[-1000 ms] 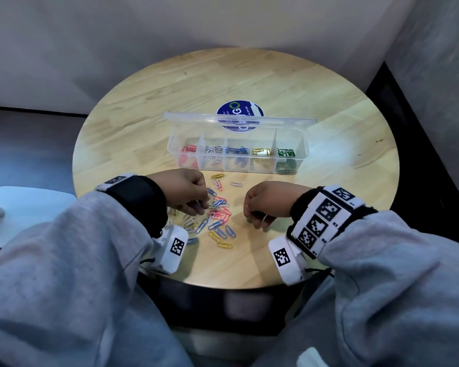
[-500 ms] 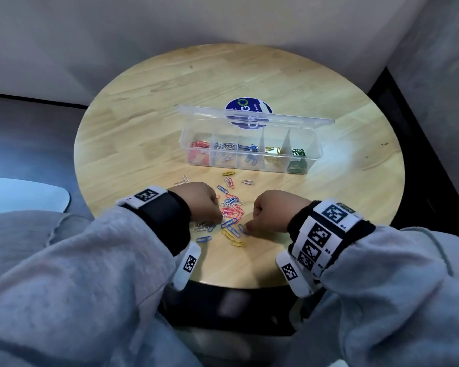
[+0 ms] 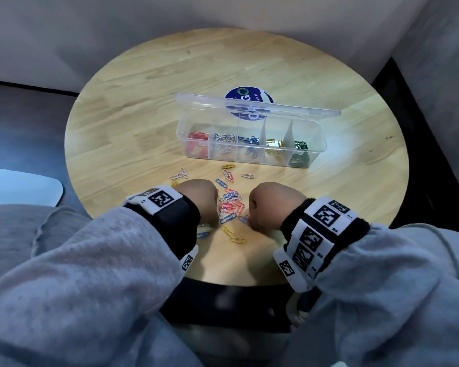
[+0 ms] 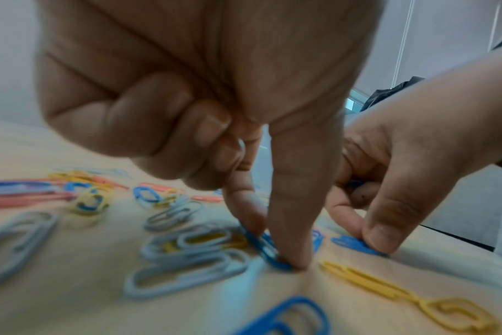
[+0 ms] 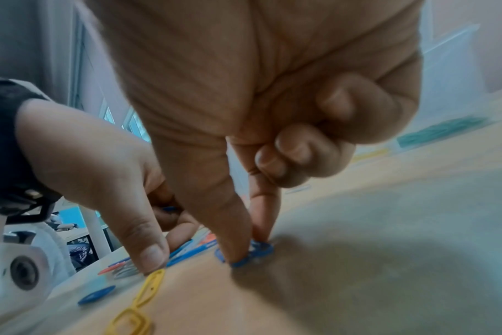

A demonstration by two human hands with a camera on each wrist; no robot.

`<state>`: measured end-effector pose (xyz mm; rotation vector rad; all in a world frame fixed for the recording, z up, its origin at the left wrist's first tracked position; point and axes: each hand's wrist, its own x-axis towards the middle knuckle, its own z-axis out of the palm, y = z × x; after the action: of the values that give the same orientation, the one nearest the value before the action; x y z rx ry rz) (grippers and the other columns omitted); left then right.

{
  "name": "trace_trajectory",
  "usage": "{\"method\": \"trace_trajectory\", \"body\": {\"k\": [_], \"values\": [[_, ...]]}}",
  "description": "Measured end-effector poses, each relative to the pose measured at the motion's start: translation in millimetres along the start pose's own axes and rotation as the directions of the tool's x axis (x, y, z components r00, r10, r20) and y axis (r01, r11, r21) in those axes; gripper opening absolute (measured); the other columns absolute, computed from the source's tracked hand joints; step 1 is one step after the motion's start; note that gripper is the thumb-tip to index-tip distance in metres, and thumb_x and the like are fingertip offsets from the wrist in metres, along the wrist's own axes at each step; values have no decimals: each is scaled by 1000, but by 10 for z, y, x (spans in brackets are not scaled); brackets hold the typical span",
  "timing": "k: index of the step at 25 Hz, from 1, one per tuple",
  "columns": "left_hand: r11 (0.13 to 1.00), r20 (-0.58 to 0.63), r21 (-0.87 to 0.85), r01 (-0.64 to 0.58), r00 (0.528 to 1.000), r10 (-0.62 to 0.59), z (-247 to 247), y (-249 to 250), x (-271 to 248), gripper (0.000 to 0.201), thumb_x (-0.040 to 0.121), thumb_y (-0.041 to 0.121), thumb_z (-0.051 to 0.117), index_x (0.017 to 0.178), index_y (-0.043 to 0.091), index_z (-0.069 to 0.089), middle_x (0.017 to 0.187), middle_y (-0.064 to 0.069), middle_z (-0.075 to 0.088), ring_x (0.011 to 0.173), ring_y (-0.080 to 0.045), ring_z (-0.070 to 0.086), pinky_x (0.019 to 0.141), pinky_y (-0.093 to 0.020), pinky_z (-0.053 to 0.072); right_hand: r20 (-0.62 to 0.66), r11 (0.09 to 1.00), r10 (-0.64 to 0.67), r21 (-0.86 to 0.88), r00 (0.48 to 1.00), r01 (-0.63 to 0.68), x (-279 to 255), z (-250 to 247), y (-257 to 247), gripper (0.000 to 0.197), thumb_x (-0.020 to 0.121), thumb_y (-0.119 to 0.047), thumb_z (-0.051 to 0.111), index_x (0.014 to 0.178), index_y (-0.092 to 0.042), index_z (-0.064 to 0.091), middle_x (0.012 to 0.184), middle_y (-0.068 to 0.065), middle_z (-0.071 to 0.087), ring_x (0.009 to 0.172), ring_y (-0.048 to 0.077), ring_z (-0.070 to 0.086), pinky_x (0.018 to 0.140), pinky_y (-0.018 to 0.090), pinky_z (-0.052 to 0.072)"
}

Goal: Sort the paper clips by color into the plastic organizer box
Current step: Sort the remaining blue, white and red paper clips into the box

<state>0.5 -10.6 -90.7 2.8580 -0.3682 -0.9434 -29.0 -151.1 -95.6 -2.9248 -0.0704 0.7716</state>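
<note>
The clear plastic organizer box (image 3: 319, 144) stands open mid-table with red, silver, blue, yellow and green clips in separate compartments. A loose pile of mixed paper clips (image 3: 231, 203) lies in front of it. My left hand (image 4: 272, 247) pinches a blue paper clip (image 4: 265, 252) against the table with thumb and forefinger, its other fingers curled. My right hand (image 5: 251, 248) pinches another blue paper clip (image 5: 262, 248) the same way at the pile's near right. In the head view both hands (image 3: 199, 200) (image 3: 268, 205) flank the pile, knuckles up, fingertips hidden.
The round wooden table (image 3: 133, 123) carries a blue round sticker (image 3: 245, 95) behind the box. Stray clips lie between pile and box, and two yellow clips (image 3: 232, 235) lie near the front edge. A white seat (image 3: 19, 186) is at the left.
Both hands have dropped their fingertips onto the near side of the pile and closed in on blue clips. The head view has tilted and shifted a little.
</note>
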Motion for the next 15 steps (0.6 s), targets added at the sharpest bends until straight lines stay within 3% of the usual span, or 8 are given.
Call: {"method": "trace_trajectory", "body": {"k": [3,7,15], "values": [[1000,-52,-19,9,999,-10,-5,-1,13,24,72,24,73,90,12,66,92,-6,67,92,-24,62,62,-24,37,-5,1000,-21,12,1000,21,-39,-6,25,19,81,-27,60,92,-12,65,90,4,63,80,22,56,65,26,41],[997,-66,-23,68,995,-69,-21,-35,32,32,68,31,77,92,11,68,94,-7,69,92,-24,63,63,-25,38,12,1000,-3,2,1000,3,-58,-3,11,25,77,-37,70,86,-16,59,86,0,58,80,19,53,67,27,41],[993,2,-112,41,999,-41,12,-25,51,19,70,18,69,88,10,73,90,-7,71,84,-22,65,63,-24,42,76,997,-58,46,995,54,-19,38,-46,16,78,-16,59,88,-8,69,90,8,69,80,24,64,60,24,44]]}}
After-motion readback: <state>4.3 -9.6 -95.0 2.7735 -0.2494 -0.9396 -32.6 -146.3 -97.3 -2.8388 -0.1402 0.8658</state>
